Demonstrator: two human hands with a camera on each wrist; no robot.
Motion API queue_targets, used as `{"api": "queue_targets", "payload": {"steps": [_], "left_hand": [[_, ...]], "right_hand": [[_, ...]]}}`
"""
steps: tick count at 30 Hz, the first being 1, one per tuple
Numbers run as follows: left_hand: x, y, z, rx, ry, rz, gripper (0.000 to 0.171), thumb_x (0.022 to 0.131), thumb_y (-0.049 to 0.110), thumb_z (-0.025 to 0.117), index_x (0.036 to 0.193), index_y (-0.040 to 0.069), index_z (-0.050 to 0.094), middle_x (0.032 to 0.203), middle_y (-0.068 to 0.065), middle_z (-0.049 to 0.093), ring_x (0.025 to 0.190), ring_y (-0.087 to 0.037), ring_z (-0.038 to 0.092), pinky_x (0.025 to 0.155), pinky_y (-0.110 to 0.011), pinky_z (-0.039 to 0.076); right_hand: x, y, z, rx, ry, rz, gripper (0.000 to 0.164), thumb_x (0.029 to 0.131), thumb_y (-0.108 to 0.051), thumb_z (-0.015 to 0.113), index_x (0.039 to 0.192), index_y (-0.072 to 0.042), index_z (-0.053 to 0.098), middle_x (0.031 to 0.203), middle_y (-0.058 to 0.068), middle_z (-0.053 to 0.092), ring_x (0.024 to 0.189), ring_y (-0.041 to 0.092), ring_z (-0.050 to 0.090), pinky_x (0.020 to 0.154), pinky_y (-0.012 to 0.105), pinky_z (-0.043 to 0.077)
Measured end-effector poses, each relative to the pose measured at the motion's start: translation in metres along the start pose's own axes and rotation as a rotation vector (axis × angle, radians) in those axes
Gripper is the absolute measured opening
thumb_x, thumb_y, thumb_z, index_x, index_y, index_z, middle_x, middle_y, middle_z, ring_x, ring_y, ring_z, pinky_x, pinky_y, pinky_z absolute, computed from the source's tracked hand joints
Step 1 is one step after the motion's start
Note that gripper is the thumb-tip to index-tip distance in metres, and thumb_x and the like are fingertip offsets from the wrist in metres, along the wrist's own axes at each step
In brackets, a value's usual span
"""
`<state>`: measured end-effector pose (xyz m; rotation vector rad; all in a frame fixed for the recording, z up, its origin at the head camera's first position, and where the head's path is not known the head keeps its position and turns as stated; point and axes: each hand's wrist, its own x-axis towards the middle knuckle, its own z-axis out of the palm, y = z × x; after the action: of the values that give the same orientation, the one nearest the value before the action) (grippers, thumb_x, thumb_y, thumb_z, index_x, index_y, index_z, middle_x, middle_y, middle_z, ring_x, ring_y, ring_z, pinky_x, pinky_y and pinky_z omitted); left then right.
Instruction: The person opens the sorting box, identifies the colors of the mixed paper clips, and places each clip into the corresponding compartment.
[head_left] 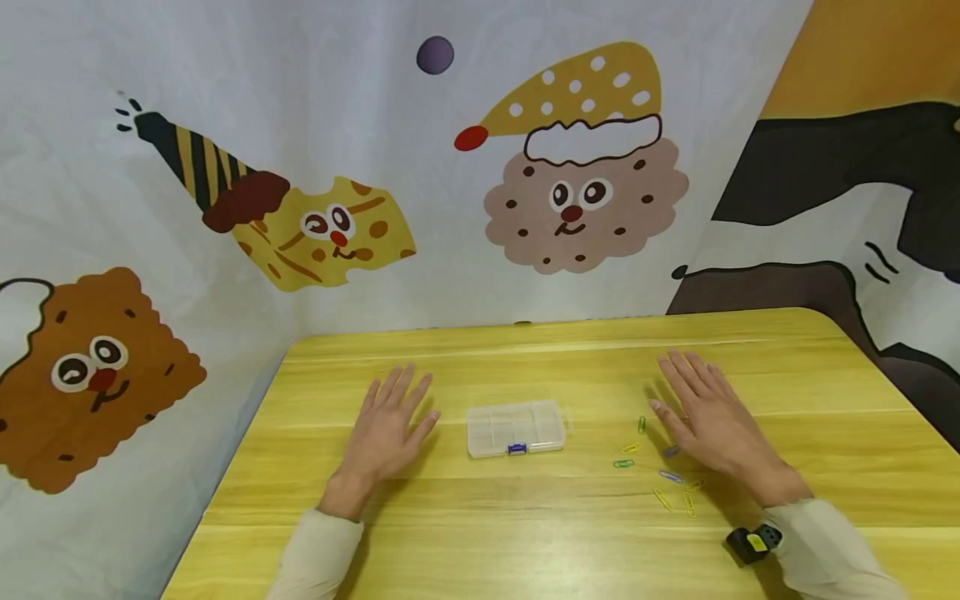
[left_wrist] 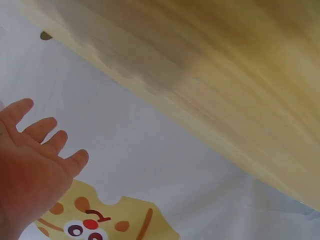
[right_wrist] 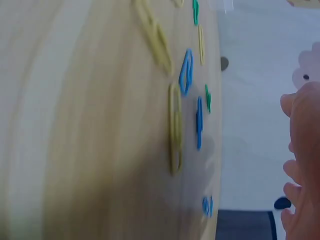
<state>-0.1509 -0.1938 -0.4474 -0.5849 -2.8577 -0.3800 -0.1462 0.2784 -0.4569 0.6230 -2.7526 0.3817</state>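
Observation:
My left hand (head_left: 384,433) is held palm down, fingers spread, to the left of a clear plastic compartment box (head_left: 478,432) with a blue latch (head_left: 517,448). On the right, my right hand (head_left: 712,425) has its fingers straight and thumb out, above and beside several loose paper clips. Among them are a green paper clip (head_left: 623,463), a yellow paper clip (head_left: 662,500) and a blue paper clip (head_left: 671,477). The right wrist view shows a yellow clip (right_wrist: 175,130) close by, with the fingers off to the right. Neither hand holds anything.
The wooden table (head_left: 510,542) ends at a cloth backdrop (head_left: 435,208) printed with cartoon biscuits and cheese. A small black device (head_left: 750,543) is strapped at my right wrist. Light sleeves (head_left: 315,554) cover both forearms.

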Motion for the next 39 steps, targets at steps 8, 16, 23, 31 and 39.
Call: {"api": "queue_targets", "payload": {"steps": [8,16,23,31,39], "left_hand": [[0.002,0.013,0.004,-0.027,-0.024,0.073,0.057,0.104,0.042,0.047,0.152,0.013,0.040,0.159,-0.016,0.032,0.148,-0.033,0.028,0.121,-0.055,0.019],[0.001,0.024,0.007,-0.077,-0.026,0.128,0.056,0.103,0.040,0.052,0.151,0.013,0.043,0.157,-0.016,0.037,0.146,-0.032,0.032,0.120,-0.054,0.024],[0.000,0.032,0.010,-0.108,-0.077,0.175,0.057,0.103,0.041,0.051,0.152,0.014,0.041,0.156,-0.014,0.038,0.145,-0.030,0.034,0.120,-0.051,0.024],[0.002,0.047,0.015,-0.103,-0.119,0.230,0.057,0.102,0.042,0.054,0.151,0.015,0.043,0.156,-0.014,0.039,0.144,-0.031,0.036,0.120,-0.050,0.026],[0.002,0.057,0.021,-0.090,-0.161,0.260,0.057,0.101,0.044,0.054,0.150,0.017,0.044,0.156,-0.010,0.039,0.143,-0.030,0.038,0.119,-0.049,0.027]], "right_hand": [[0.011,-0.024,0.003,-0.002,-0.024,-0.076,0.067,0.103,-0.033,0.053,0.156,-0.002,0.027,0.159,0.023,0.028,0.146,0.042,0.025,0.125,0.041,0.002],[0.024,-0.053,0.008,0.024,-0.033,-0.206,0.062,0.101,-0.033,0.056,0.153,-0.005,0.036,0.159,0.018,0.032,0.146,0.038,0.027,0.124,0.044,0.013],[0.034,-0.078,0.016,0.029,-0.071,-0.284,0.063,0.100,-0.034,0.059,0.152,-0.008,0.038,0.159,0.013,0.034,0.146,0.036,0.030,0.122,0.046,0.019],[0.038,-0.097,0.028,0.020,-0.081,-0.403,0.060,0.096,-0.031,0.065,0.147,-0.005,0.047,0.154,0.016,0.042,0.141,0.037,0.038,0.117,0.049,0.029],[0.041,-0.112,0.036,0.020,-0.131,-0.470,0.058,0.094,-0.029,0.068,0.144,-0.005,0.051,0.152,0.016,0.044,0.140,0.036,0.040,0.115,0.050,0.034]]}}
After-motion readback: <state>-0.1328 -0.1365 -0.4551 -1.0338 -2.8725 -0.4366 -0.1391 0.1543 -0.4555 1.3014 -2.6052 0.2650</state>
